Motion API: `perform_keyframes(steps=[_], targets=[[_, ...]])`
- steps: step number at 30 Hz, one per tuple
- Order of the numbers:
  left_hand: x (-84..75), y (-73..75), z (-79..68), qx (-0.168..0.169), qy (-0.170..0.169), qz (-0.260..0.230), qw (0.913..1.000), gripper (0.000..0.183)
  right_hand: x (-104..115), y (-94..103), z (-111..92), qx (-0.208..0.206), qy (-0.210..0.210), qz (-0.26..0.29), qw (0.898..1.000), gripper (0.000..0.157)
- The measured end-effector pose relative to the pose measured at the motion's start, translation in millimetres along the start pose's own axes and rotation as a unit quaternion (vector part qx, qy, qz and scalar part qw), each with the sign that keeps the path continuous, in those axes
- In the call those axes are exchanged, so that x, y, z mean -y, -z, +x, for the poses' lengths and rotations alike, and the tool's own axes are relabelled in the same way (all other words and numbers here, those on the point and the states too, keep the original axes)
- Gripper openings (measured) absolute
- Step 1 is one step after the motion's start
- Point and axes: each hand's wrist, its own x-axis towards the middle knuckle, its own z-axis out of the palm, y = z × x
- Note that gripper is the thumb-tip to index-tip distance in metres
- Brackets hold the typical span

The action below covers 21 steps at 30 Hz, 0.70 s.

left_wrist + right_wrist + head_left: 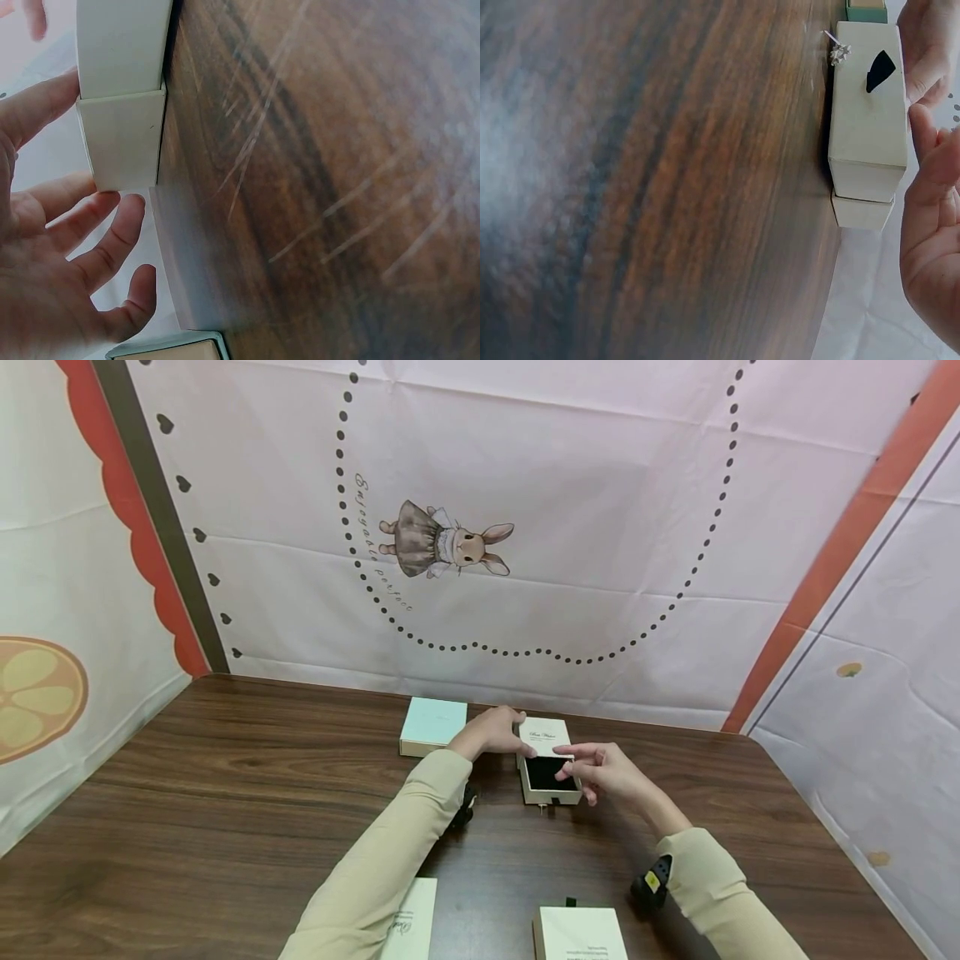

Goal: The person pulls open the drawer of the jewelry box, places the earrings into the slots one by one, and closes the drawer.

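A cream drawer-style jewellery box with script lettering stands near the table's far edge, its black-lined drawer pulled partly out toward me. My left hand holds the sleeve, thumb on top near the drawer and fingertips at the far end. Over the drawer's right side hovers my right hand, fingers loosely bent with nothing visible between them; whether the thumb touches the drawer is unclear. A black ribbon tab sticks out of the drawer front. Beside it lies a small sparkling silvery stud with a thin pin.
Left of the left hand sits a pale blue box. Two more cream boxes lie at the near edge: one partly under my left sleeve, another with a black tab. A printed cloth hangs behind the brown wooden table.
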Motion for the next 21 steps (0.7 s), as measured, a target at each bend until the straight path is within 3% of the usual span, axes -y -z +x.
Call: perform_keyframes(steps=[10, 21], targets=[[-0.2, 0.0, -0.3, -0.001, 0.004, 0.001, 1.0, 0.075, 2.5, -2.4, 1.6, -0.016, -0.023, 0.01, 1.0, 0.037], [-0.1, 0.2, -0.2, -0.002, 0.004, 0.003, 1.0, 0.075, 2.1, -3.1, 2.1, -0.016, -0.019, 0.003, 1.0, 0.034]])
